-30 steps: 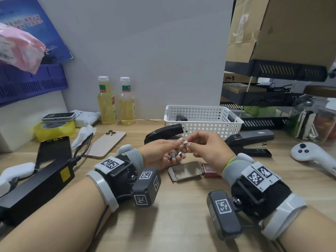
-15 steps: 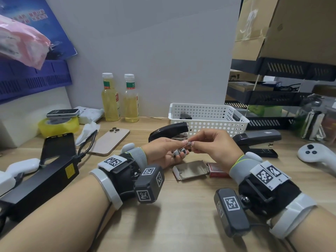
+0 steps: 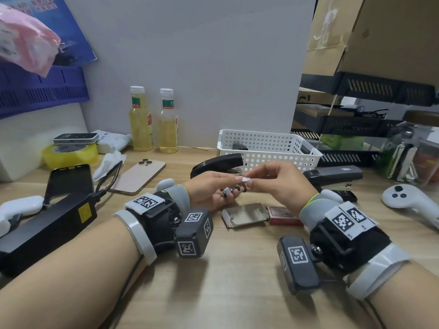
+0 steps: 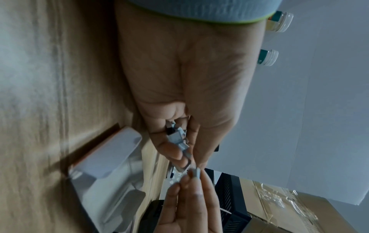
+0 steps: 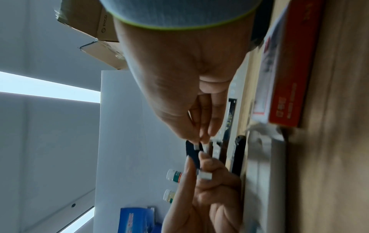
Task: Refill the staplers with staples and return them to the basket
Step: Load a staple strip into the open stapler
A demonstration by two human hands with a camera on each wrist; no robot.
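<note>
1. In the centre of the head view, the right hand (image 3: pixel 278 184) pinches a small strip of staples (image 3: pixel 245 179) between the thumb and the index finger; the other fingers are curled in.
2. The left hand (image 3: pixel 211 191) is cupped with the palm turned up, and its curled fingers hold several more loose staple strips (image 4: pixel 177 138). Its fingertips almost meet those of the right hand, just beside the pinched strip.
3. Just behind the hands, a black stapler (image 3: pixel 215 163) lies on the wooden table (image 3: pixel 237 281) with its top raised, so the metal magazine shows at its right end.
4. A second dark stapler (image 3: pixel 335 174) lies to the right of the right hand, closed, as far as I can tell.
5. The white perforated basket (image 3: pixel 268 150) stands behind both staplers, in the middle of the frame. One dark object lies inside it, but I cannot tell what it is.
6. Below the hands, near the wrists, an open cardboard tray (image 3: pixel 244 214) lies on the table, and a red staple box (image 3: pixel 282 216) lies just beside it on the right.
7. In the left half of the frame there are two bottles of yellow liquid (image 3: pixel 154 122) by the wall, a phone (image 3: pixel 140 176) lying face down, a roll of yellow tape (image 3: pixel 70 155) and a long black device (image 3: pixel 45 229).
8. At the right edge lies a white controller (image 3: pixel 408 203).
</note>
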